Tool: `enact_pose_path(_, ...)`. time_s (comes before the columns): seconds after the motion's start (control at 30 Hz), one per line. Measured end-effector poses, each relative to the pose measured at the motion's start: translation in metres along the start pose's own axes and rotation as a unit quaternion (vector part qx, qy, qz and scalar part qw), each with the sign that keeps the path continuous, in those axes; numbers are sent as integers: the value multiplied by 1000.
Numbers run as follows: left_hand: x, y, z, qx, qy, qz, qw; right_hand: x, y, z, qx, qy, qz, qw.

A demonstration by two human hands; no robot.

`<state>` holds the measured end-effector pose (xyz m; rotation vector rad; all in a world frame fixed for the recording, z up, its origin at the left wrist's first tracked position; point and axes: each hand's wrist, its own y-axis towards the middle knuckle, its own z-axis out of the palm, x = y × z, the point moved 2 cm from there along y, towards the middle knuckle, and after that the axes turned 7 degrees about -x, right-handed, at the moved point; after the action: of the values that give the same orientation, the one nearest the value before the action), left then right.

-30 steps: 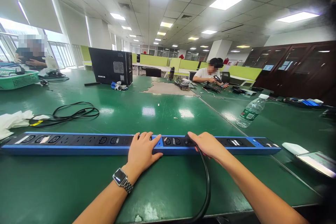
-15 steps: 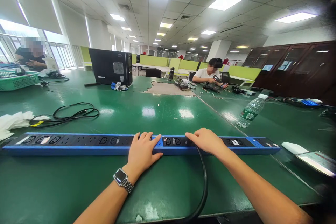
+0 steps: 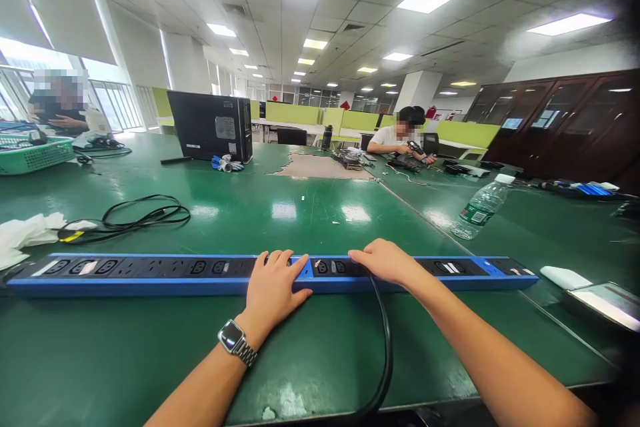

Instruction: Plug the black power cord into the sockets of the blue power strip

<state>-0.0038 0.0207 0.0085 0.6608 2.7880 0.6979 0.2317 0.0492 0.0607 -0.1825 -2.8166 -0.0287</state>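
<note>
A long blue power strip (image 3: 150, 285) with black sockets lies across the green table (image 3: 165, 353). My left hand (image 3: 274, 285), with a watch (image 3: 231, 336) on its wrist, rests spread on the middle of the strip, its thumb along the front side. To the right, my right hand (image 3: 384, 261) is closed round the end of a thick black cable (image 3: 387, 340) at the strip's sockets. The plug itself is hidden under the fingers. From there the cable curves down to the table's front edge.
A clear bottle (image 3: 483, 207) and a phone (image 3: 605, 300) stand and lie at the right. Coiled black cable (image 3: 145, 217), white tissue (image 3: 30, 233) and a green basket (image 3: 40, 157) are at the left. Behind are a black computer case (image 3: 210, 127) and two people.
My right hand has shifted very slightly up and to the left with the cable. My left hand stays on the strip; the view has moved a little.
</note>
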Motion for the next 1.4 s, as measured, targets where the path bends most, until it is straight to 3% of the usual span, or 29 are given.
enact_pose_path(0.27, -1, 1, 0, -7, -1, -2, 1000, -16, -5, 5, 5, 51, 12, 999)
enact_pose_path(0.6, -1, 0, -1, -15, -3, 3, 1000, 12, 5, -4, 13, -144, 27, 989)
enact_pose_path(0.83, -1, 1, -1, -9, 1, -5, 1000, 36, 28, 21, 30, -135, -6, 990)
enact_pose_path(1.03, -2, 1, -1, -5, 6, -5, 1000, 32, 33, 29, 61, -107, -38, 992)
enact_pose_path(1.4, -1, 1, 0, -7, 9, -2, 1000, 31, 38, 34, 41, -101, -47, 993)
